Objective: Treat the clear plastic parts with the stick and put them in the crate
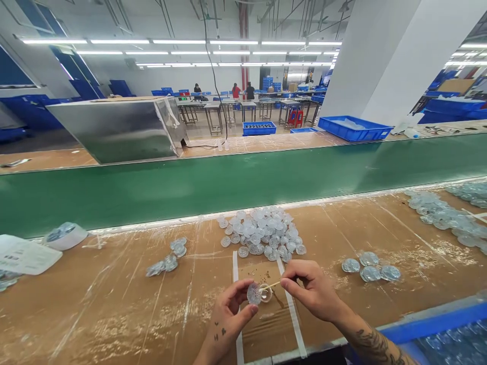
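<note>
My left hand [236,306] pinches a clear, perforated plastic disc [253,294] by its edge, between thumb and fingers. In my right hand [310,289], a thin pale wooden stick [273,285] is gripped between thumb and forefinger. The stick slants down to the left, its far end at the disc's right side; whether it touches the disc I cannot tell. Just right of the disc, a small round clear dish [267,295] is partly hidden. Beyond both hands lies a heap of similar perforated discs [262,230].
Small groups of clear discs lie left [178,247] and right [370,274], with a larger pile [441,213] farther right. White tape strips [292,309] run along the brown tabletop. A green conveyor belt [190,187] crosses behind. A blue crate [437,324] stands at lower right.
</note>
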A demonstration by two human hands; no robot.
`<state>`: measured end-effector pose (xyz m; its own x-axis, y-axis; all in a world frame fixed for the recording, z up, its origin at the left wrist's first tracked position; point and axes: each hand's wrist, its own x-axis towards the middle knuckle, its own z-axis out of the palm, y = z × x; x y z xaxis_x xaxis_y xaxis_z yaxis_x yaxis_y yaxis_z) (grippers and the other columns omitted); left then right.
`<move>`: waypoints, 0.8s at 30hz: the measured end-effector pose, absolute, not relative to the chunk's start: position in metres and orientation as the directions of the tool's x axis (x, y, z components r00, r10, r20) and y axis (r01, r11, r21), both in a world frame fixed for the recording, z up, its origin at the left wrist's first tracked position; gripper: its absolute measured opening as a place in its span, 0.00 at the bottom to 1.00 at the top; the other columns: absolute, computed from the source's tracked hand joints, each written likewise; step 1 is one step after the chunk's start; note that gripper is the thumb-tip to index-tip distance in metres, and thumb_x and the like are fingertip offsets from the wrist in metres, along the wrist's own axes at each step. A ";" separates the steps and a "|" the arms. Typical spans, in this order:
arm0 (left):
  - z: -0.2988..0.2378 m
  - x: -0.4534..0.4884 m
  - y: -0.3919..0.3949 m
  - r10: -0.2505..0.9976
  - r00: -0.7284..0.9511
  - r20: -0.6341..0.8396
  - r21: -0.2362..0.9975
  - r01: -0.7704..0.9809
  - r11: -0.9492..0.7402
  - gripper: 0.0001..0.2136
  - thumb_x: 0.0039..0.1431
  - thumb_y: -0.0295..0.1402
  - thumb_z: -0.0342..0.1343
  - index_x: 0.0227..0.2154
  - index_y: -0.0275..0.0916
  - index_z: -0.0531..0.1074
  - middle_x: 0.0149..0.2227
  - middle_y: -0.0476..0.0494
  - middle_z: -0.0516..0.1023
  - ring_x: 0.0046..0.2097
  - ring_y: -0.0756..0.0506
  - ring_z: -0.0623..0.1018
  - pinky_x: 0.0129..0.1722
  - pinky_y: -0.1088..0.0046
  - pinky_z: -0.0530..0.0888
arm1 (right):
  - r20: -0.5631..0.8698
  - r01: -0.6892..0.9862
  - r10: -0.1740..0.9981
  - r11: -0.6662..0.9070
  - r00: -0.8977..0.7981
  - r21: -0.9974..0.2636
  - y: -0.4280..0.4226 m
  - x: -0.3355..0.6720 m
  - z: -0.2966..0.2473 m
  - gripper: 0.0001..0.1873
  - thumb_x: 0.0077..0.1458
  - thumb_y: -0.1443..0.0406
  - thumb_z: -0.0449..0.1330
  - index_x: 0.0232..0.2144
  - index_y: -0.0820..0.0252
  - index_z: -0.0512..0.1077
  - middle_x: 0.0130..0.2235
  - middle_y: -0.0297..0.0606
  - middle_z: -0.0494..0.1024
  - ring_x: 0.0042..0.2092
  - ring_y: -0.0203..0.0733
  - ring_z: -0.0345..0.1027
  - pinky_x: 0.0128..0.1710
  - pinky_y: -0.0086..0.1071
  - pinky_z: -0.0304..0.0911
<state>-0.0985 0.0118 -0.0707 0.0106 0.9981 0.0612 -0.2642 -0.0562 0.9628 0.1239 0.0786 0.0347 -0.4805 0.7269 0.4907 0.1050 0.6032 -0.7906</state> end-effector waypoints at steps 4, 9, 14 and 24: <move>-0.066 -0.096 0.010 0.998 0.048 0.044 0.971 -0.235 -0.032 0.19 0.54 0.35 0.68 0.49 0.41 0.77 0.49 0.39 0.79 0.51 0.41 0.78 0.54 0.68 0.74 | 0.507 0.074 0.703 0.618 -0.499 -0.783 0.077 0.113 0.036 0.52 0.91 0.34 0.48 0.25 0.67 0.71 0.27 0.35 0.62 0.25 0.43 0.59 0.27 0.25 0.50; -0.064 -0.093 0.008 0.999 0.025 0.044 0.987 -0.158 -0.040 0.19 0.54 0.36 0.68 0.48 0.40 0.77 0.46 0.40 0.79 0.47 0.43 0.78 0.51 0.71 0.74 | 0.541 0.026 0.681 0.633 -0.494 -0.773 0.075 0.106 0.037 0.50 0.93 0.37 0.49 0.26 0.67 0.70 0.27 0.33 0.62 0.25 0.41 0.59 0.27 0.24 0.49; -0.060 -0.092 0.010 0.996 0.009 0.093 0.992 -0.084 -0.092 0.18 0.56 0.36 0.66 0.48 0.38 0.77 0.45 0.39 0.79 0.47 0.42 0.78 0.50 0.69 0.75 | 0.513 0.062 0.694 0.623 -0.505 -0.780 0.066 0.109 0.037 0.51 0.93 0.37 0.47 0.25 0.67 0.71 0.27 0.35 0.61 0.25 0.42 0.60 0.27 0.24 0.51; -0.060 -0.093 0.010 0.986 -0.044 0.159 0.960 -0.227 -0.165 0.18 0.57 0.33 0.65 0.50 0.44 0.77 0.51 0.40 0.76 0.50 0.43 0.78 0.53 0.69 0.75 | 0.466 0.103 0.748 0.572 -0.473 -0.814 0.064 0.121 0.028 0.47 0.90 0.40 0.50 0.24 0.67 0.71 0.27 0.35 0.62 0.25 0.42 0.60 0.26 0.23 0.51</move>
<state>-0.0926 0.0099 -0.0604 -0.0442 0.9863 0.1592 -0.2273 -0.1651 0.9597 0.1214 0.0637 0.0283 -0.4732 0.7476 0.4660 0.1029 0.5722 -0.8136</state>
